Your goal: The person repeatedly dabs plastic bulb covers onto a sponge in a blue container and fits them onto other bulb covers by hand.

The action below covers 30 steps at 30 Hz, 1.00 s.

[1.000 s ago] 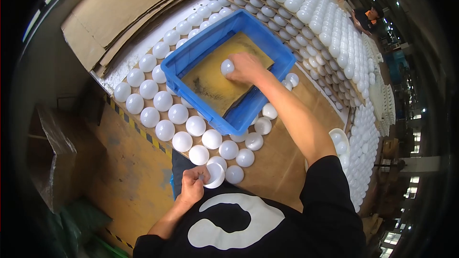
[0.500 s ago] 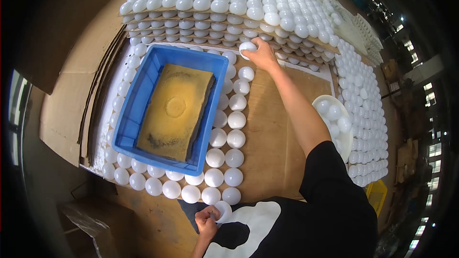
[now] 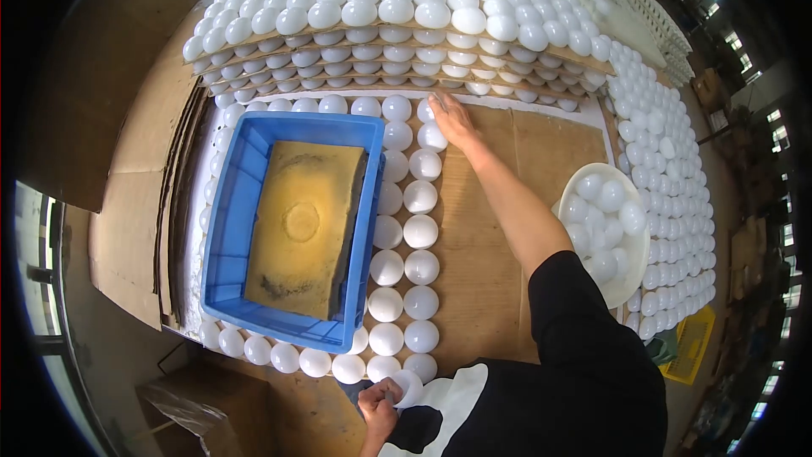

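My left hand [image 3: 380, 400] is closed on the rim of a white bulb cover [image 3: 408, 388], low by the black-and-white shirt. At the far end of the rightmost row, my right hand [image 3: 454, 121] lies with fingers stretched out against a white bulb cover [image 3: 426, 109] standing on the cardboard. Its fingertips touch the side of that cover. More such covers line up below it, one being a cover [image 3: 420, 232] midway down the row. Left of the rows is a blue plastic bin [image 3: 222, 228] holding a yellow-stained foam block [image 3: 300, 224] with a round mark.
Stacked layers of bulb covers [image 3: 395, 10] rise behind the work sheet. A white bowl [image 3: 640, 245] of loose covers sits on the cardboard sheet [image 3: 482, 288] at right. More stacked covers [image 3: 668, 195] stand beyond it. Folded cardboard [image 3: 135, 195] leans at left.
My right hand has put its bulb cover down at the far end of the row, and its fingers have straightened. My left hand keeps its cover. The view has shifted.
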### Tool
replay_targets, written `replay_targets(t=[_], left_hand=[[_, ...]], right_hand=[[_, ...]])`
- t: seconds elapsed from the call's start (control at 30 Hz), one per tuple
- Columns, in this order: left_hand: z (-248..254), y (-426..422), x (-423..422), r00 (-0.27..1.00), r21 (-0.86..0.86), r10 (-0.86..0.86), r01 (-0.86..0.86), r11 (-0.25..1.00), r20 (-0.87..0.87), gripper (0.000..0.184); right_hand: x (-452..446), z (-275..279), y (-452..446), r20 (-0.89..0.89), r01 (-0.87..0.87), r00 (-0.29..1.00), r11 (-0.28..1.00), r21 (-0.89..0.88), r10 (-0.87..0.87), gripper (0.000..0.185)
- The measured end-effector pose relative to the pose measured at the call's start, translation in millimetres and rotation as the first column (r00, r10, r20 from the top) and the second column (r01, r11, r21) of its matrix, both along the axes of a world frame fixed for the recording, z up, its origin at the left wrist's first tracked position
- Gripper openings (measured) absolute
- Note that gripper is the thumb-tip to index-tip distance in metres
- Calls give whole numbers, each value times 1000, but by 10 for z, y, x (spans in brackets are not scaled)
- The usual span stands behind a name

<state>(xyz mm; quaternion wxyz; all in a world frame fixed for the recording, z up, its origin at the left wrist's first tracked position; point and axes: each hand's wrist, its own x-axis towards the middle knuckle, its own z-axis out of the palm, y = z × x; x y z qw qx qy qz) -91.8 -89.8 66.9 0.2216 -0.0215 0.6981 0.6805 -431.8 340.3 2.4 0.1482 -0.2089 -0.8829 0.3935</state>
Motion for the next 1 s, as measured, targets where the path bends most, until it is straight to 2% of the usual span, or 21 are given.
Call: replay_targets(t=[0.03,0.13,0.4,0.47,0.53,0.57,0.63,0.67,0.73,0.87,1.0], left_hand=[[-44,-2,19,1000,13,8,-8,1000,-13,9],[-55,-14,33,1000,19,19,-19,1000,-15,9],[-81,-50,84,1000,43,5,-4,999,-26,11],[8,-13,64,1000,-10,10,-10,1000,28,12],[28,-26,60,999,-110,-15,21,994,49,14],[-80,-76,85,1000,-46,-9,10,999,9,13],[-232,-91,141,996,-78,87,-85,993,23,13],[-1140,-609,590,960,-207,114,-61,976,254,45],[-1138,-650,495,995,-111,-41,31,993,-87,45],[-1184,-634,446,978,-94,-12,-8,996,-208,35],[-1057,-569,423,987,-29,18,-23,999,-162,32]], right_hand=[[27,16,-35,-42,-29,999,995,-94,26,66],[-30,-153,-73,-135,-36,991,995,-93,24,67],[-64,-281,-159,-153,-28,988,996,-83,15,72],[2,-243,-195,-175,-28,984,994,-101,10,74],[131,-118,-232,-180,-46,984,977,-206,8,77],[180,-93,-242,-187,-37,982,975,-217,-4,78],[227,-196,-262,-205,-21,978,976,-215,-24,79],[243,-220,-281,-207,-15,978,977,-214,-30,80],[258,-190,-331,-200,15,978,977,-214,-58,79],[245,-220,-356,-211,19,976,986,-164,-54,78],[255,-203,-393,-222,36,973,988,-151,-70,76]])
